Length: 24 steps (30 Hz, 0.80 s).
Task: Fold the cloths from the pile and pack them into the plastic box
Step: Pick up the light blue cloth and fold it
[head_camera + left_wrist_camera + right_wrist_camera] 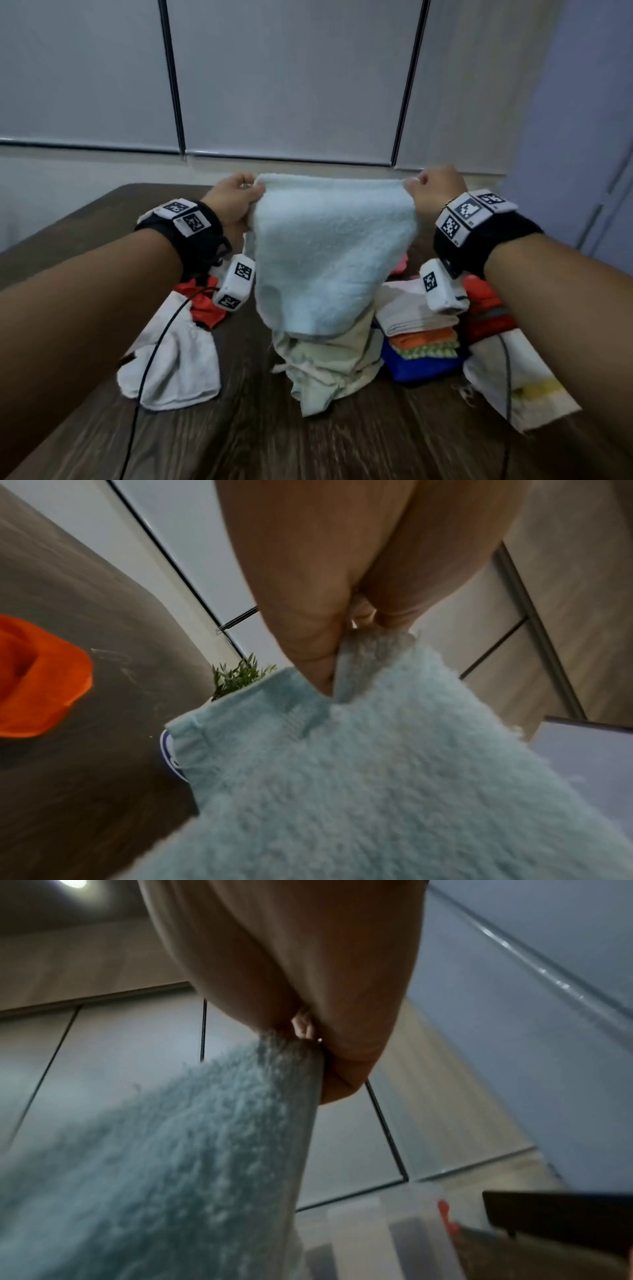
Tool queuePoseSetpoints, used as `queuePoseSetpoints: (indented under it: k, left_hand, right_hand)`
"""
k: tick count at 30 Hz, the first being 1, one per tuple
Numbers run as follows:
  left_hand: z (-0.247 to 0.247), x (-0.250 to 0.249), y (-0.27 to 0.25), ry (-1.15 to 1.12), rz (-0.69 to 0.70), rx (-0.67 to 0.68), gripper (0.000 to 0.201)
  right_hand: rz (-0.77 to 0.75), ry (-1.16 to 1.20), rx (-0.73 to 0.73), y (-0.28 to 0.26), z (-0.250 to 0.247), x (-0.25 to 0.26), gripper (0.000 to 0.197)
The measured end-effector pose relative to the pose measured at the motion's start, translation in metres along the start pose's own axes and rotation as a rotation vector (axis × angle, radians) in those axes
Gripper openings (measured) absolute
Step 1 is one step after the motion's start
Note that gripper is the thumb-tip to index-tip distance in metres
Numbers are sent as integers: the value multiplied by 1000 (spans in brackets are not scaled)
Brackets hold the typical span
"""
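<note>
A light blue towel (pixel 325 246) hangs in the air over the table, stretched between both hands. My left hand (pixel 236 202) pinches its top left corner; my right hand (pixel 435 192) pinches the top right corner. In the left wrist view the fingers (pixel 308 631) clamp the towel (pixel 377 777) at its hem. The right wrist view shows the towel (pixel 188 1150) dropping from the pinched fingers (pixel 342 1047). Below the towel lies a crumpled cream cloth (pixel 325 363). A translucent plastic box (pixel 369 1231) shows at the bottom of the right wrist view.
On the dark wooden table (pixel 308 445) lie a white cloth (pixel 171 363) and a red cloth (pixel 202 305) at left, a stack of folded cloths (pixel 421 335) at right, and a white cloth with yellow stripe (pixel 520 387). A small plant (pixel 240 674) stands beyond.
</note>
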<state>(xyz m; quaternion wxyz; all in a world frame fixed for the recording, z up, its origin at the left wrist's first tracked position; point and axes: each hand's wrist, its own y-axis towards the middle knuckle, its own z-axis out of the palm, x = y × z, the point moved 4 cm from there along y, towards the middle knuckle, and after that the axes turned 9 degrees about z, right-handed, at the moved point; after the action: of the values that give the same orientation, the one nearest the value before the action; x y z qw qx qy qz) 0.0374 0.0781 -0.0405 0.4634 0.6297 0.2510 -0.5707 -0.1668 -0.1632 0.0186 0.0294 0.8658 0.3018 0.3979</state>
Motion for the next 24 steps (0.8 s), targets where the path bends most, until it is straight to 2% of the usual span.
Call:
queuePoseSetpoints:
  k: [3,5,7,9,10,13,16,19,21,23,24]
  left_hand:
    - [4,-17,5,-16,40,-91,11]
    - [6,-23,3,30,56,-123,9]
    - [8,-25,0,41,62,-128,6]
    - [6,-25,-1,-43,60,-95,6]
    - [5,-25,-1,-89,65,-73,11]
    - [-1,-35,2,-124,139,-56,23]
    - [-6,-52,8,-72,236,-136,23]
    - [-7,-68,12,16,287,-160,13]
    - [-6,-73,13,9,300,-174,14]
    - [-7,-73,13,-36,286,-186,14]
    - [-8,-70,14,-69,274,-187,14]
  right_hand:
    - [-23,-136,-18,7,-15,9,19]
    - [1,-146,1,8,-18,9,18]
    - [64,12,13,7,-18,3,29]
    - [142,305,-3,10,-17,-9,47]
    - [155,437,2,10,-16,-14,48]
    - [105,695,37,0,-24,-9,20]
    - [22,811,7,2,-42,3,18]
    - [-9,805,-59,6,-54,10,15]
    - [-4,767,-116,9,-60,10,12]
    - [-11,778,-103,9,-60,10,4]
    - [-12,818,-62,9,-58,9,12]
